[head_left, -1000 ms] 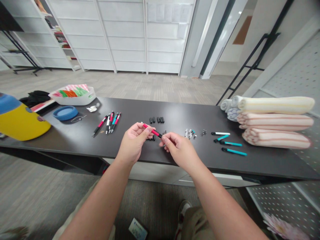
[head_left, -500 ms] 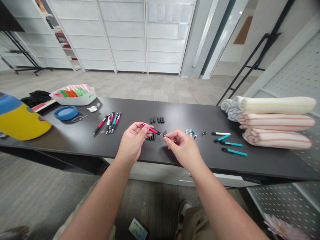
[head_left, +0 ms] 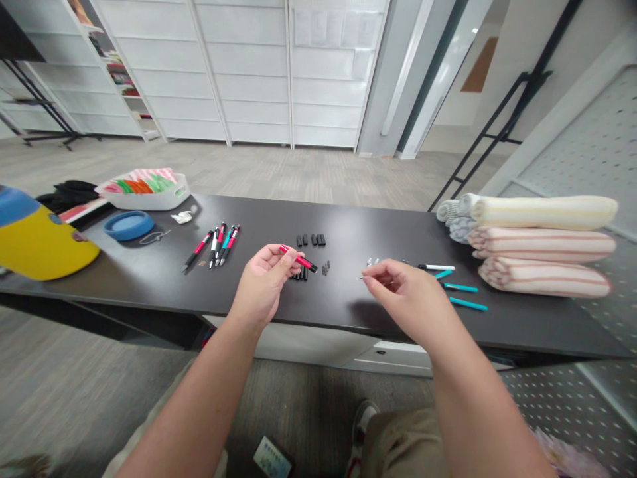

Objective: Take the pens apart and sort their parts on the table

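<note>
My left hand point(head_left: 265, 280) is closed on a pink pen barrel with a black tip point(head_left: 297, 257), held just above the black table point(head_left: 149, 279). My right hand point(head_left: 404, 292) is off to the right, its fingers pinched over the small silver and clear pen parts point(head_left: 371, 261); what the pinch holds is too small to make out. Small black pieces point(head_left: 326, 267) lie between the hands. Under the left hand's fingers lie short black grips point(head_left: 299, 273). Another row of black grips point(head_left: 311, 239) lies farther back.
Several assembled pens point(head_left: 219, 243) lie to the left. Teal pen barrels point(head_left: 460, 288) and a white one point(head_left: 438, 267) lie to the right, beside stacked rolled towels point(head_left: 542, 244). At far left are a blue dish point(head_left: 129, 225), a white tray point(head_left: 146, 188) and a yellow object point(head_left: 40, 245).
My right hand has drawn away from the pen tip and moved right to the small silver parts. My left hand stays in place with the pink barrel.
</note>
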Motion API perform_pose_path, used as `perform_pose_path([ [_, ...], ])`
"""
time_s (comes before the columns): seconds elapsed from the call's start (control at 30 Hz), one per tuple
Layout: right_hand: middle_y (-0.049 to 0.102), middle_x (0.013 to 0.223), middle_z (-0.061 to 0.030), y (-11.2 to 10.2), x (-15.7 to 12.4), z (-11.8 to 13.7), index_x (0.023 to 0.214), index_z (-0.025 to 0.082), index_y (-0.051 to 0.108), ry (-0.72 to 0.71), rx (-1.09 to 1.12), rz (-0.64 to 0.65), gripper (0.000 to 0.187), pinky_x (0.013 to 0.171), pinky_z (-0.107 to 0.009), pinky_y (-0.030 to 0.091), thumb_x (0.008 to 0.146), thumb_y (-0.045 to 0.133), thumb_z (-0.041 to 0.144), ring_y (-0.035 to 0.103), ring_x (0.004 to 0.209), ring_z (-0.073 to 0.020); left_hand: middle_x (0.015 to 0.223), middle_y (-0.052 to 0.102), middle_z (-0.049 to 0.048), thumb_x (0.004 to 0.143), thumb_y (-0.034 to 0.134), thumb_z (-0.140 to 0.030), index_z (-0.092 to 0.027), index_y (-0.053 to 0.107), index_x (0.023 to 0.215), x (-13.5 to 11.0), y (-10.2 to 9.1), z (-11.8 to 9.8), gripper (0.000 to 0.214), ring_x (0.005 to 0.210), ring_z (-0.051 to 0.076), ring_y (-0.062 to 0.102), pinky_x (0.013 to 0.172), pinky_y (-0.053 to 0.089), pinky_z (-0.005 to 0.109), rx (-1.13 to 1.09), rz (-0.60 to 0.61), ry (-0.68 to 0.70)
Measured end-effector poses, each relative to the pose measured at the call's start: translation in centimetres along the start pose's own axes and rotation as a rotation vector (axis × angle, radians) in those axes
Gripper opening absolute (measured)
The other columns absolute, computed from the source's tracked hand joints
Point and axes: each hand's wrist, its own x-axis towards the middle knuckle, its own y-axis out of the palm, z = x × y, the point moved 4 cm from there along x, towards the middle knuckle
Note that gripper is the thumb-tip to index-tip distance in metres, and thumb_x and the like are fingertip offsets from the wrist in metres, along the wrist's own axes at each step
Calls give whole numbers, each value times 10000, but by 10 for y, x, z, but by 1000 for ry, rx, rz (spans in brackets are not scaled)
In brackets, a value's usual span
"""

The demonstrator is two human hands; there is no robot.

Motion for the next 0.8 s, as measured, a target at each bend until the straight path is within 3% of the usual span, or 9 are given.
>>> perform_pose_path([
  [0.13, 786, 806, -27, -26, 1, -22, 852, 241, 773, 26, -391, -141, 114, 690, -336, 467, 831, 662, 262, 721, 746, -227, 955, 778, 74, 840, 873, -323, -140, 670, 985, 0, -2, 2, 309, 810, 126, 705, 804, 563, 252, 21, 13, 2],
  [0.3, 787, 813, -42, -24, 3, -40, 830, 227, 760, 70, -597, -113, 103, 682, -339, 440, 821, 662, 194, 713, 743, -233, 945, 778, 74, 831, 880, -329, -140, 668, 977, 0, -1, 1, 319, 807, 128, 707, 797, 560, 252, 29, 13, 1],
  [0.57, 779, 839, -29, -16, 9, -50, 891, 223, 731, 125, -488, -78, 90, 727, -330, 476, 842, 665, 186, 723, 775, -216, 941, 777, 74, 825, 884, -329, -141, 656, 979, 0, 2, 0, 334, 793, 124, 703, 785, 558, 248, 29, 16, -6],
  [0.8, 774, 866, 2, -12, 12, -69, 1041, 239, 608, 184, -262, -130, 243, 698, -304, 513, 823, 705, 193, 736, 749, -186, 922, 774, 70, 805, 897, -341, -145, 658, 962, 0, 3, -2, 346, 778, 126, 697, 770, 554, 247, 25, 5, -10],
])
